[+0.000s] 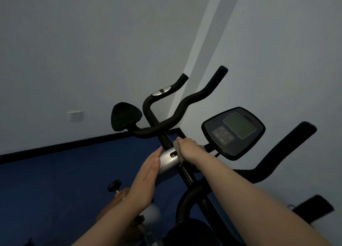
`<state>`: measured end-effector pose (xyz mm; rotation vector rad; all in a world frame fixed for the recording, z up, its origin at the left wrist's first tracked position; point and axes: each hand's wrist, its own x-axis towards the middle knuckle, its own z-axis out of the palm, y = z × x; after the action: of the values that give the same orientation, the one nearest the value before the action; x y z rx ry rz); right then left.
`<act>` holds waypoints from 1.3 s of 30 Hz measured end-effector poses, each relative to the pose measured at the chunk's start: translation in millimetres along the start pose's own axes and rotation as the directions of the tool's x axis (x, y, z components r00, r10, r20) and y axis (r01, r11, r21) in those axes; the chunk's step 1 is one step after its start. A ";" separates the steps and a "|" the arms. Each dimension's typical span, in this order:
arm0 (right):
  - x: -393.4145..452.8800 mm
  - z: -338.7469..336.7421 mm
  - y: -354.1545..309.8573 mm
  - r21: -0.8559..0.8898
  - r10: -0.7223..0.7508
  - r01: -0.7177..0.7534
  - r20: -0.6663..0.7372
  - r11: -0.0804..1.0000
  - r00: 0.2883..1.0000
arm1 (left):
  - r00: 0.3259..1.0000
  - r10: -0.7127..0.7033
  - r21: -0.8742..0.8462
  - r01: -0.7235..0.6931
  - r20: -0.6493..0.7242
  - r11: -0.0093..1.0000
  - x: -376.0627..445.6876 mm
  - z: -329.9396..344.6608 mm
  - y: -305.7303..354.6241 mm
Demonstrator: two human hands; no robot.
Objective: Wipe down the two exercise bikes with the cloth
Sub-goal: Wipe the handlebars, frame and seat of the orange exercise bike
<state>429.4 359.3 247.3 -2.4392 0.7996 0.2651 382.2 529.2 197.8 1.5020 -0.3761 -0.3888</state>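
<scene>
My right hand grips the cloth on the silver clamp; the black post runs up-left. My flat left hand holds nothing.

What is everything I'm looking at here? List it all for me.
Handlebars: one set, black, centre, rising toward the wall.
Silver housing: one, on the bike's stem, between the hands.
Console: one, black with greenish screen, right of centre.
Second handlebar: one, black, far right.
Cloth: one, pale, under the right hand.
Wall socket: one, white, left wall.
Floor: blue, with black skirting.
Knob: one, black, lower left.
Left hand: flat, fingers straight, beside the housing.
Right hand: holds the cloth against the stem.
</scene>
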 end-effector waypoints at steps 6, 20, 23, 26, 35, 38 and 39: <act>-19.2 2.0 9.1 -0.055 -0.148 0.150 0.045 0.987 0.988 | 1.000 -0.009 -0.011 0.009 0.007 1.000 2.3 -1.2 0.2; 4.2 -2.0 -0.6 -0.139 -0.015 0.018 0.024 0.990 1.000 | 0.999 0.024 -0.016 -0.024 -0.033 1.000 5.6 4.5 -12.6; -2.2 4.2 6.0 -0.221 -0.083 0.083 0.010 0.972 0.997 | 0.999 0.024 -0.011 -0.024 -0.024 1.000 6.5 2.8 -14.2; -4.7 8.0 10.8 -0.178 -0.128 0.125 -0.007 0.976 0.992 | 0.998 0.036 -0.002 -0.036 -0.059 0.999 8.1 4.8 -16.4; -6.5 8.8 5.6 -0.136 -0.124 0.125 0.019 0.983 0.992 | 0.999 0.015 -0.003 -0.015 -0.033 1.000 8.2 1.3 -15.2; -10.2 9.7 1.9 -0.022 -0.065 0.066 0.012 0.998 0.998 | 0.997 0.017 -0.011 -0.018 -0.072 1.000 7.9 6.5 -15.1; -11.0 6.7 -1.6 -0.003 -0.041 0.041 0.023 0.999 0.999 | 0.997 0.018 -0.007 -0.018 -0.074 1.000 7.6 7.7 -14.3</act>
<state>421.4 369.5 246.3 -2.4488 0.7386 0.2789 385.0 518.4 183.9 1.4999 -0.3289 -0.3188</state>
